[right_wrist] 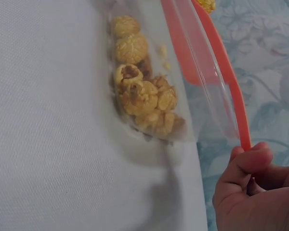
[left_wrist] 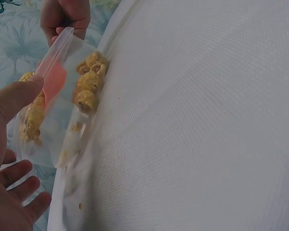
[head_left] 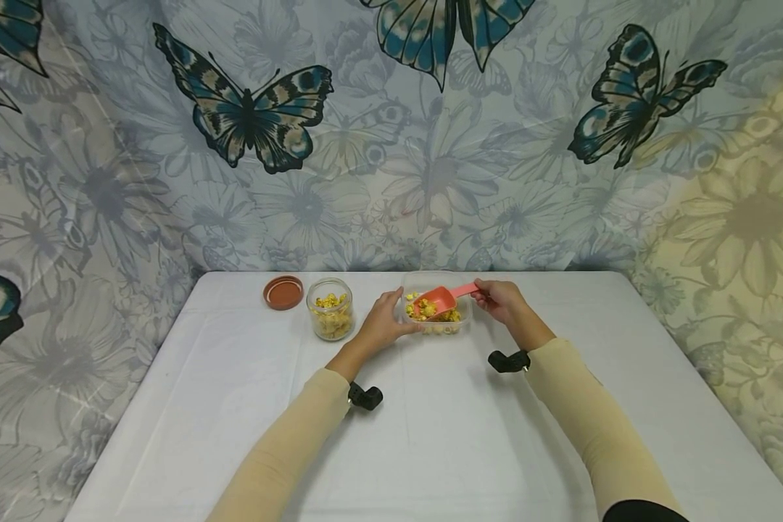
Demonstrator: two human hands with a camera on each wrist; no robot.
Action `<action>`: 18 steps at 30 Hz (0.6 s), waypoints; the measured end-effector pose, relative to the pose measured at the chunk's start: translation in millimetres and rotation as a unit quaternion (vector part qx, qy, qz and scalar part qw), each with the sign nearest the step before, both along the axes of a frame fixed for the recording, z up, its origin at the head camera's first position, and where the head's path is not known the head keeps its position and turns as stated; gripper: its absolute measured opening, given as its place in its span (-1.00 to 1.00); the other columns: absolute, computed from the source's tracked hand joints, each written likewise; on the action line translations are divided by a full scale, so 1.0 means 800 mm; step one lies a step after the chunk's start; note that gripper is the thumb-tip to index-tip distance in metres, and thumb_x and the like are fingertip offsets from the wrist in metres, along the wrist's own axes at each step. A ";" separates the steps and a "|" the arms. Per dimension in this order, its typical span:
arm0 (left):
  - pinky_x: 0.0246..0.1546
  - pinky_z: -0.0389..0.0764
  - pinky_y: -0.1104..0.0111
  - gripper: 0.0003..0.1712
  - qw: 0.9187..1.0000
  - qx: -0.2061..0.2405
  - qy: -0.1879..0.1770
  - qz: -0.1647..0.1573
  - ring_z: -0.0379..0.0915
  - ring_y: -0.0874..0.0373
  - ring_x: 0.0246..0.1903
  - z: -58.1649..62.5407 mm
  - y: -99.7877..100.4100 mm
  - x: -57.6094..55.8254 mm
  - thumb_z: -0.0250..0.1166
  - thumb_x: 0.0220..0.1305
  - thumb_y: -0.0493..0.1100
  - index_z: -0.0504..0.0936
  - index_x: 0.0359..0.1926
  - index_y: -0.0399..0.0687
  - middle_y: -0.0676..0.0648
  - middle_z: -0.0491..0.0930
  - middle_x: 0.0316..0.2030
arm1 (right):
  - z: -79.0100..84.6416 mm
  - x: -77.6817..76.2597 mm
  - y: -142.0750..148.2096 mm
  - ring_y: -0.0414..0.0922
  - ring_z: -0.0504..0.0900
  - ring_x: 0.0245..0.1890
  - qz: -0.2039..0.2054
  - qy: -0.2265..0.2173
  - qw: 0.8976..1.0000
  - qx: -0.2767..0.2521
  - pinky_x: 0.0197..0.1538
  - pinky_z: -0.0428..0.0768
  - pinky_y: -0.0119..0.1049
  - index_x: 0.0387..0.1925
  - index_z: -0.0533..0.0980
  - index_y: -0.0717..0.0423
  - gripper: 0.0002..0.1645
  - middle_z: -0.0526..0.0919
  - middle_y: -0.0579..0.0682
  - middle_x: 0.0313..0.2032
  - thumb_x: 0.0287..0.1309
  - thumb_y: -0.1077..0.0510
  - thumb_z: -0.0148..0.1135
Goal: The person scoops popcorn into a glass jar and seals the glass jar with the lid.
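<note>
A clear plastic container [head_left: 440, 328] with popcorn in it stands near the table's back edge. My left hand [head_left: 381, 324] holds its left side, the thumb on the near rim and a finger reaching to the far side; the other fingers [left_wrist: 24, 185] spread loosely below in the left wrist view. With thumb and fingers my right hand [head_left: 504, 301] pinches the handle end of a coral-pink scoop [head_left: 438, 299]. The scoop tilts down to the left over the container, popcorn at its mouth. In the right wrist view the scoop's handle [right_wrist: 238, 106] crosses the container's rim.
A glass jar [head_left: 330, 319] of popcorn stands open left of my left hand. Its brown lid [head_left: 283, 292] lies beyond it to the left. White cloth covers the table [head_left: 424, 435]. A butterfly-patterned curtain [head_left: 431, 181] hangs behind the back edge.
</note>
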State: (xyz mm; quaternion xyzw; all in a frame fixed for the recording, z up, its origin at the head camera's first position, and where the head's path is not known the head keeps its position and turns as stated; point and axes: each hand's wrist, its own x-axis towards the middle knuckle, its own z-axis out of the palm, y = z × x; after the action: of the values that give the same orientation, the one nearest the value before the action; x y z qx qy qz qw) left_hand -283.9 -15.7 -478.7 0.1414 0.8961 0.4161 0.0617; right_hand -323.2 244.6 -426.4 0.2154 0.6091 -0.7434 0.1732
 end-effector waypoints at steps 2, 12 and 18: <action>0.40 0.24 -0.01 0.10 1.000 0.001 -0.001 0.000 0.10 -0.17 0.43 0.000 0.000 0.000 0.46 0.09 0.14 0.07 0.52 -0.05 -0.24 0.17 0.43 | 0.000 -0.001 0.001 -0.29 0.46 -0.65 -0.004 -0.005 1.000 0.001 -0.53 0.46 -0.52 -0.21 0.44 0.20 -0.85 0.60 -0.05 -0.65 0.43 0.19 -0.01; 0.40 0.26 -0.01 0.11 1.000 0.004 -0.001 0.003 0.12 -0.15 0.42 -0.001 -0.003 -0.002 0.45 0.08 0.18 0.09 0.51 -0.05 -0.22 0.19 0.42 | 0.000 -0.009 0.002 -0.28 0.43 -0.63 -0.027 -0.018 0.999 0.026 -0.52 0.45 -0.51 -0.20 0.44 0.18 -0.85 0.59 -0.06 -0.65 0.42 0.16 0.02; 0.39 0.26 -0.02 0.11 1.000 0.004 -0.004 -0.002 0.11 -0.16 0.42 -0.002 -0.004 -0.003 0.45 0.09 0.16 0.07 0.51 -0.09 -0.23 0.17 0.42 | 0.008 -0.019 0.008 -0.35 0.44 -0.64 -0.011 0.097 0.988 0.120 -0.52 0.46 -0.56 0.00 0.45 0.35 -0.69 0.55 -0.18 -0.67 0.43 0.17 0.01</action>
State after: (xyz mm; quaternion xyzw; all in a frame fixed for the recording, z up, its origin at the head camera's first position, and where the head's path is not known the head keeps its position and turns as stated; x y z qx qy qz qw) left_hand -286.0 -19.1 -479.9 0.1415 0.8939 0.4204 0.0653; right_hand -338.1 251.0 -419.8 0.1683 0.7055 -0.6840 0.0774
